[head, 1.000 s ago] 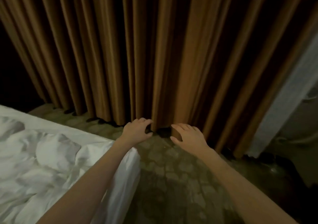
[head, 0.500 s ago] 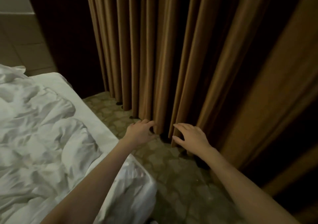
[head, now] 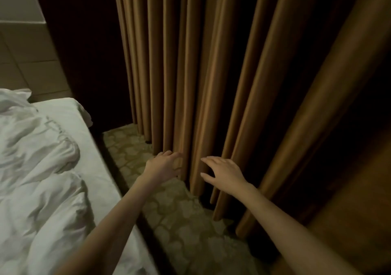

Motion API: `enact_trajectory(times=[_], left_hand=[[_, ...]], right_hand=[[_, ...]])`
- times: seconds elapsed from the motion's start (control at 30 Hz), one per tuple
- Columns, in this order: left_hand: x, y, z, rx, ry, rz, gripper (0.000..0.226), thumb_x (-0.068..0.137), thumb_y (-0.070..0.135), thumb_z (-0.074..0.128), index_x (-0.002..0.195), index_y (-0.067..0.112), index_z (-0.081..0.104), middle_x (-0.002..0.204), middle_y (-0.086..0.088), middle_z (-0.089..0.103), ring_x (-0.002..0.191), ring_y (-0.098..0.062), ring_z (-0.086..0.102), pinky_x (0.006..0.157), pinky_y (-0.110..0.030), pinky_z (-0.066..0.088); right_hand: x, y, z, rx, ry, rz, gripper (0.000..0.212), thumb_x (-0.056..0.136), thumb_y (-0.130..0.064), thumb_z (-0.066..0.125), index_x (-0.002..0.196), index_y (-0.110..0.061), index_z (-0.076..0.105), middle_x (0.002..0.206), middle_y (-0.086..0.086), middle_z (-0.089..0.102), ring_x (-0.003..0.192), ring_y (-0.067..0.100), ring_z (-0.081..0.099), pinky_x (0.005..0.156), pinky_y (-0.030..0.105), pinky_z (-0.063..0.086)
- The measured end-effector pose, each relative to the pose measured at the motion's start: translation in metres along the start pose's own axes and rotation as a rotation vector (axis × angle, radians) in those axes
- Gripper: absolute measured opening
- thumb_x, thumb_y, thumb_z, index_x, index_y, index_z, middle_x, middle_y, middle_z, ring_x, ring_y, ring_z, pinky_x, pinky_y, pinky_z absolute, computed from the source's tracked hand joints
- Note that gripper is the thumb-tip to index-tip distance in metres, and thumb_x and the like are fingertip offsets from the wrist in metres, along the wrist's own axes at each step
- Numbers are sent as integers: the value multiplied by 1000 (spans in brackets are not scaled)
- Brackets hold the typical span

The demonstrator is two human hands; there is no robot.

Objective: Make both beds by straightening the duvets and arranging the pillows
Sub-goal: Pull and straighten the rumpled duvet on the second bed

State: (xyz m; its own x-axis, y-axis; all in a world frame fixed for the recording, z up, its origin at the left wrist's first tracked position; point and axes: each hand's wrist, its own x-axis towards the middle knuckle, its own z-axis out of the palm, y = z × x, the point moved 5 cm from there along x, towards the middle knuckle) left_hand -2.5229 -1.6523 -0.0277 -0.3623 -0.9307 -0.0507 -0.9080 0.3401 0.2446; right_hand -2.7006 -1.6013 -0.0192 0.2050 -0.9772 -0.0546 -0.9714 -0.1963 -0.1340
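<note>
Two hands reach out over a dim strip of patterned carpet [head: 177, 211] that runs between a bed [head: 101, 169] on the left and a wall of brown pleated curtain [head: 211, 73] ahead and to the right. A rumpled white duvet [head: 36, 164] lies bunched across the bed, leaving a band of flat white sheet bare along the edge nearest the carpet. Beyond the bed, at upper left, stands a pale tiled wall [head: 23, 67] beside a dark gap. The left hand [head: 164, 165] curls its fingers round one low fold of the curtain. The right hand [head: 224, 172] hovers just beside it, fingers spread and relaxed, holding nothing, close in front of the next folds.
</note>
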Motion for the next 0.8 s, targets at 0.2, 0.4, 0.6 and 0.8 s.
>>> enact_trajectory(times=[0.2,0.4,0.6,0.8], left_hand=[[88,-22,8,12,-8,-89,52,91,47,50,140,38,35,142,6,41,129,-21,42,97,-38,40],[180,-59,5,28,65,-270,52,91,53,49,139,41,35,143,7,42,127,-17,44,97,-36,42],[226,-107,-25,33,115,-457,53,90,49,51,140,37,37,143,4,42,132,-20,39,101,-38,37],[259,-192,-55,64,140,-632,53,90,49,50,140,35,38,141,4,44,128,-19,42,96,-35,39]], right_hand=[[105,40,10,22,-57,-93,60,97,-54,35,150,-29,23,155,-7,26,142,12,23,115,36,17],[239,75,8,57,-76,-225,58,97,-53,37,149,-29,25,154,-8,27,141,11,24,115,36,17],[356,60,-8,8,-111,-411,59,97,-53,37,149,-26,26,153,-7,30,140,12,27,113,35,21],[464,-14,-3,27,-110,-612,60,97,-55,37,149,-28,27,153,-7,31,140,12,28,112,35,23]])
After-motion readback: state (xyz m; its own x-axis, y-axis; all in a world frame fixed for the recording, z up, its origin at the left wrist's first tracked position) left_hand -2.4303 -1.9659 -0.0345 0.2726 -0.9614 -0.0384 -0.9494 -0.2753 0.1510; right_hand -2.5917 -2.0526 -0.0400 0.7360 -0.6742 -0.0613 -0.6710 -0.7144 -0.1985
